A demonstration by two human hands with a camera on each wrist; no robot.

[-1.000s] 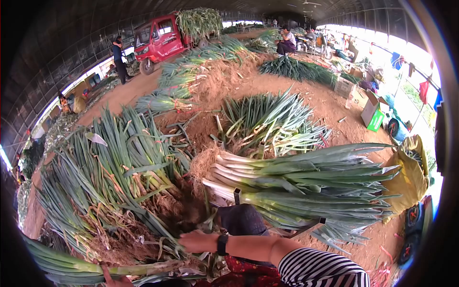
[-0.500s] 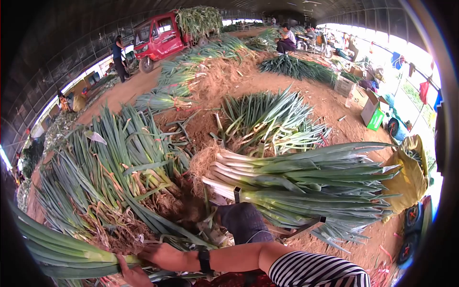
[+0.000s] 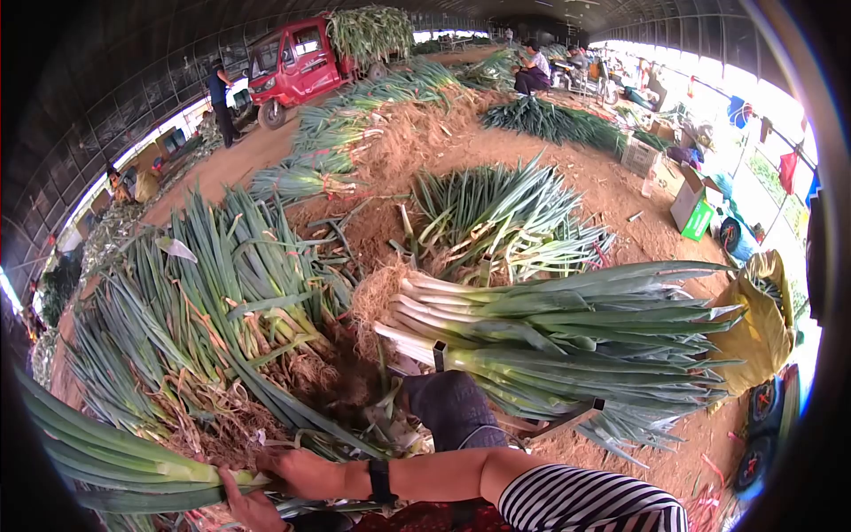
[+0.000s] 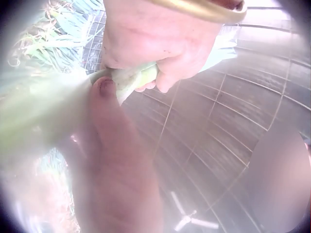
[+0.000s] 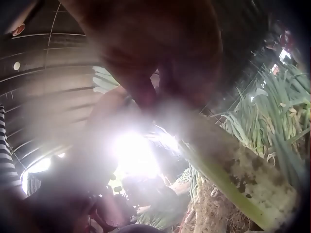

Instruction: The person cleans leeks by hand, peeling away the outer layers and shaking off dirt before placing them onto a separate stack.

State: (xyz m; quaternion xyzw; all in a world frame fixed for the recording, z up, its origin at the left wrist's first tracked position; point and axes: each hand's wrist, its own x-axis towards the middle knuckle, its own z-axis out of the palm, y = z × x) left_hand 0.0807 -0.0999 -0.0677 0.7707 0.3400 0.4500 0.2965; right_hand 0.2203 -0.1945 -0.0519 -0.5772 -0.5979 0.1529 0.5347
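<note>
In the head view, a large green onion (image 3: 151,465) lies low at the left, its leaves fanned out to the left edge. My left hand (image 3: 254,510) grips its pale stem from below, thumb up along it. Right beside it, my right hand (image 3: 306,474) has its fingers curled at the same stem, covering the root end. The left wrist view has both hands close together, the left thumb (image 4: 104,90) pressed on the stem. A stalk with torn, papery skin (image 5: 233,179) runs below the right hand in the right wrist view, which is partly blurred.
Upright green onions (image 3: 213,301) with roots are heaped at the left. Cleaned green onions (image 3: 550,328) lie across a metal frame (image 3: 567,421) at the right. Another pile (image 3: 505,222) sits ahead. Farther off are a red three-wheeled truck (image 3: 297,66), people and a box (image 3: 696,206).
My right hand has moved left along the stem to meet my left hand. The left hand has shifted slightly up and right, and the green onion's leaves now sit higher at the left edge.
</note>
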